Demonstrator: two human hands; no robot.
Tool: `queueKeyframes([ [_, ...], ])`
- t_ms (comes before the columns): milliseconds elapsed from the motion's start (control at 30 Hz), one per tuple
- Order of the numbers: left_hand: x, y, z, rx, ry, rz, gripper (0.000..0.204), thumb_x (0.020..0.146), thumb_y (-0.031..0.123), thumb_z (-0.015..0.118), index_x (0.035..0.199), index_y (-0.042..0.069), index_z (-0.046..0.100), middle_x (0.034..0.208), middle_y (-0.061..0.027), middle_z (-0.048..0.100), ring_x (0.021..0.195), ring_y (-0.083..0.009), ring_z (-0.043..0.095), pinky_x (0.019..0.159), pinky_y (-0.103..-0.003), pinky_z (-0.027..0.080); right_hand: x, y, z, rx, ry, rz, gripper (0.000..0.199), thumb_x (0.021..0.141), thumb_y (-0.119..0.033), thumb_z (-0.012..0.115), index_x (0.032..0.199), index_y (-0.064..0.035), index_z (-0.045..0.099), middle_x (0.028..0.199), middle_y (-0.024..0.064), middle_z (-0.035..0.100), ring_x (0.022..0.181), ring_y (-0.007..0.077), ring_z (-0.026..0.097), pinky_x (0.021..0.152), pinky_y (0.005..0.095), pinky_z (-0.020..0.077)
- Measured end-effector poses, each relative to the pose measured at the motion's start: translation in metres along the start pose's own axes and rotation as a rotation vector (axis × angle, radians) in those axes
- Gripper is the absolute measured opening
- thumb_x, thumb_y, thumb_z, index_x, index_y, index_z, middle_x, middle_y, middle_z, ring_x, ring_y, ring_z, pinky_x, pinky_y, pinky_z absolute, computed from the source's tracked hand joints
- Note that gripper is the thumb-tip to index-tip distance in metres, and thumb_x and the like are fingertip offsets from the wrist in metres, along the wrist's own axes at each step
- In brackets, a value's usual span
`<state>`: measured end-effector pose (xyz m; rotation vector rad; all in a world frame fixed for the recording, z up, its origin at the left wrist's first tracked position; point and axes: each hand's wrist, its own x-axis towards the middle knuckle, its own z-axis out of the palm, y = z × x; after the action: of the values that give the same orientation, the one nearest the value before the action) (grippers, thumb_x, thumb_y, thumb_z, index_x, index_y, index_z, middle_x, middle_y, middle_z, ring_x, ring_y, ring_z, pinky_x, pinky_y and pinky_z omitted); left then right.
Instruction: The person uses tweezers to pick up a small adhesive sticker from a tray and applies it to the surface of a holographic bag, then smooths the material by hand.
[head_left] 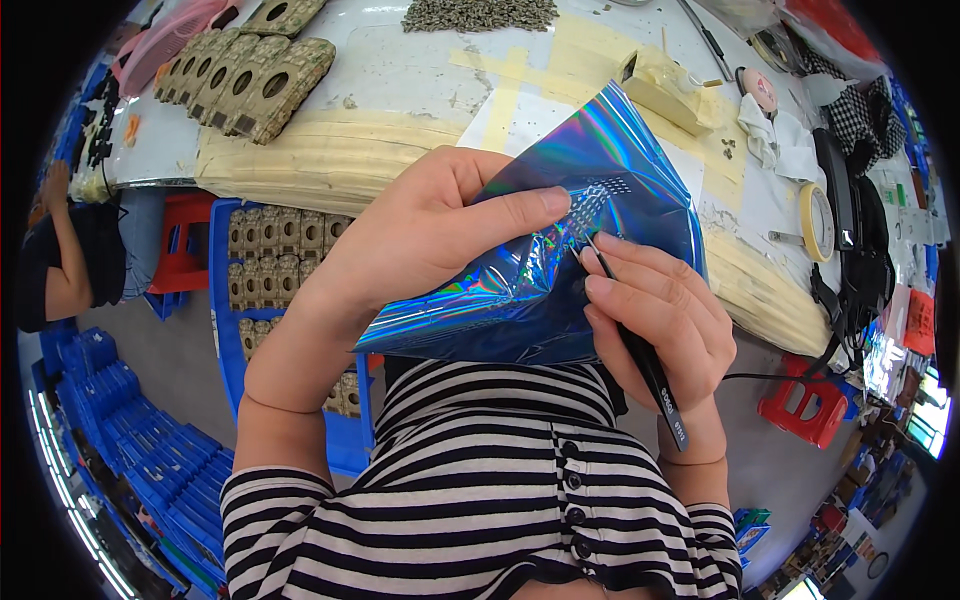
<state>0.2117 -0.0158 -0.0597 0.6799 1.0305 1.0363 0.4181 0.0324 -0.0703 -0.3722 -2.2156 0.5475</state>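
Observation:
My left hand pinches a shiny blue holographic sheet, its thumb pressed on top near several rows of tiny pale dots. The sheet is creased around the thumb and hangs in front of my striped shirt. In my right hand is a pair of black tweezers, gripped between thumb and fingers. Their two tips are slightly apart and point at the dotted patch beside my left thumb. Whether anything sits between the tips is too small to tell. The fingers of my left hand behind the sheet are hidden.
On the white table lie camouflage-patterned cases with round holes and a pile of small metallic pieces. A tape roll is at right. A blue crate of similar cases stands below left. Another person's arm shows at far left.

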Motion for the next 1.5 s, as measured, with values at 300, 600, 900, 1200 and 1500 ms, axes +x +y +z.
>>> queueKeyframes([
  [300,0.004,-0.003,-0.001,-0.023,-0.010,-0.018,0.022,0.094,0.020,0.063,0.098,-0.001,0.069,0.082,0.0013,0.068,0.068,-0.0010,0.058,0.060,-0.017,0.047,0.000,0.001,-0.002,-0.002,-0.008,0.012,0.027,0.066,0.004,0.077,0.092,-0.0006,0.069,0.090,0.0147,0.070,0.089,0.0296,0.070,0.075,0.0341,0.0575],
  [600,0.004,-0.002,-0.002,-0.058,-0.003,-0.043,0.021,0.094,0.015,0.061,0.100,-0.005,0.067,0.088,-0.0065,0.070,0.071,-0.0066,0.064,0.064,-0.020,0.052,0.002,0.000,-0.002,0.007,-0.020,0.038,0.028,0.066,0.005,0.077,0.092,-0.0002,0.069,0.090,0.0146,0.070,0.089,0.0300,0.070,0.076,0.0346,0.0576],
  [900,0.006,-0.006,-0.004,-0.026,0.010,-0.043,0.025,0.094,0.022,0.063,0.097,-0.002,0.069,0.082,-0.0021,0.069,0.065,-0.0032,0.061,0.059,-0.017,0.049,0.003,0.001,-0.001,0.004,-0.026,0.028,0.028,0.067,0.005,0.077,0.093,0.0006,0.069,0.089,0.0146,0.069,0.089,0.0301,0.070,0.077,0.0351,0.0576],
  [1200,0.002,0.000,-0.006,-0.056,-0.002,-0.063,0.024,0.093,0.019,0.063,0.101,-0.003,0.068,0.088,-0.0045,0.070,0.071,-0.0055,0.064,0.065,-0.020,0.052,-0.007,0.007,-0.027,0.154,0.126,0.140,0.044,0.101,-0.039,0.044,0.111,0.0024,0.054,0.108,0.0268,0.065,0.102,0.0343,0.065,0.095,0.0467,0.0465],
  [1500,0.005,0.011,-0.017,0.244,-0.263,0.066,0.036,0.099,0.028,0.055,0.111,-0.005,0.064,0.097,-0.0073,0.069,0.081,-0.0080,0.064,0.072,-0.022,0.052,0.024,-0.004,-0.034,0.317,-0.012,0.623,0.013,0.081,-0.002,0.072,0.090,0.0024,0.064,0.073,0.0016,0.063,0.067,0.0060,0.056,0.062,0.0188,0.0425],
])
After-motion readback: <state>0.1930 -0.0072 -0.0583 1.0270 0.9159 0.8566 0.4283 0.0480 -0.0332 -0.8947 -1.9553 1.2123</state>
